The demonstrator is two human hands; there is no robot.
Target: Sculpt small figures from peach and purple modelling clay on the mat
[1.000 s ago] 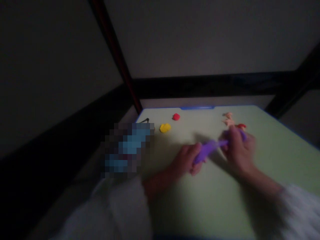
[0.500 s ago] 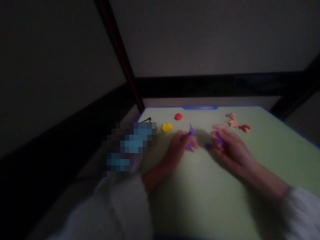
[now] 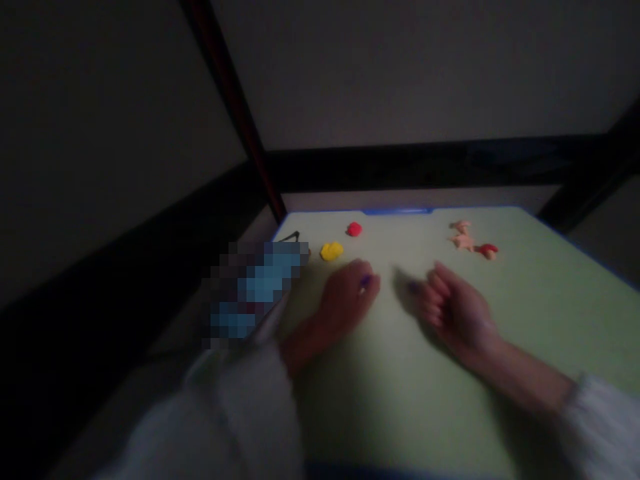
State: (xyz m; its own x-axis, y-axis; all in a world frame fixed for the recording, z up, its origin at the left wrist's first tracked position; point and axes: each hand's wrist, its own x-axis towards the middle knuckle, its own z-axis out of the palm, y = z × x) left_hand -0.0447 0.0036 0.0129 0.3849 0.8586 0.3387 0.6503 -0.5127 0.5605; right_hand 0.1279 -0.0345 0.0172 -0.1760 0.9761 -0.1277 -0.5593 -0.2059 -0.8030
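My left hand [image 3: 350, 293] is closed over the table, with a little purple modelling clay [image 3: 366, 281] showing between its thumb and fingers. Across from it, my right hand [image 3: 455, 307] is curled into a fist, palm side partly turned toward me. The purple clay seen in that hand a moment ago is hidden by the fingers now. A small dark purple piece [image 3: 413, 287] lies at the right hand's knuckles, partly in shadow; whether they touch I cannot tell. Beyond the left hand sits a yellow clay lump [image 3: 331, 251].
A red lump [image 3: 355, 229] lies near the back of the pale green, blue-edged table [image 3: 400, 400]. Several peach-coloured pieces [image 3: 463, 241] and a red-and-peach piece [image 3: 489, 251] are at the back right. A blurred-out blue object [image 3: 265, 280] is along the left edge.
My right fingers have curled tighter, covering the purple clay. The left hand has turned and closed more, so the thin purple tip that stuck up is out of sight.
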